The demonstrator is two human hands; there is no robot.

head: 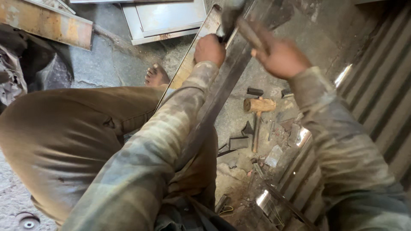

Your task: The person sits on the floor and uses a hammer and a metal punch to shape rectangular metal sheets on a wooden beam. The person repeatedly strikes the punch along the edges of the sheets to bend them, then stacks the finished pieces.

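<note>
At top centre of the frame the left hand is clenched tight on the long dark flat steel bar running down the middle; the right hand, just right of it, grips a wooden hammer handle. A wooden-headed mallet lies on the grey concrete floor at centre right; ribbed metal sheets fill the right edge.

Colours and patterns: drab greens, browns, greys and rust.

Both sleeves carry a faded camouflage pattern of olive, tan and grey blotches. The trousers are plain khaki brown. The bar is dark grey steel with brownish streaks; the strip beside it shows tan rust. The mallet has a pale wooden head and a light brown handle. The floor is mottled grey concrete. The corrugated sheet is grey with darker ribbed stripes and bright silver glints. The beam is orange-brown rust over grey. The panel is pale grey-blue.
</note>
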